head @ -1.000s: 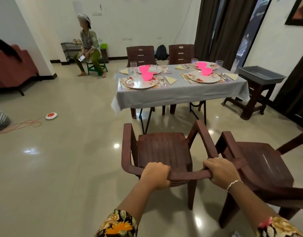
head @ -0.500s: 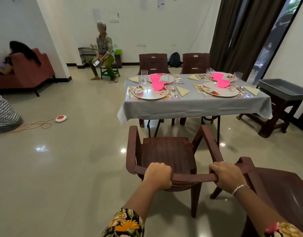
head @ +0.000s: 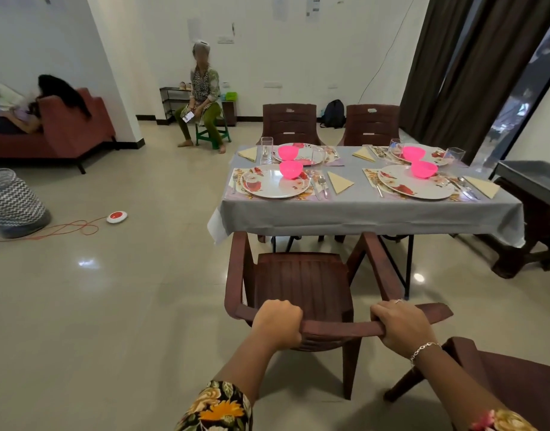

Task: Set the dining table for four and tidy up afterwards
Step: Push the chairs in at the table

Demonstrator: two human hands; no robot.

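Two-handed hold in the head view: gripping the top rail of the brown plastic armchair (head: 301,281) with the left hand (head: 278,321) and the right hand (head: 402,328), fingers curled fully round the rail, nothing else held.

Closing in quickly! Well short of the dining table (head: 376,213) a second ago, now nosing the armrest tips right up to the table's hanging hem on its near-left side. Squarely in line with the near-left floral plate (head: 275,181) and its pink bowl (head: 291,169).

Looks like seating time, with four places seemingly laid already.

Straight out from the grip toward the table: seat and armrests; right under the knuckles: the backrest rail. Cannot tell whether lifted or sliding.

Left behind, well back from the table's near-right side: a second armchair (head: 516,374), probably next in. Already standing along the table's far side: two matching chairs (head: 289,122).
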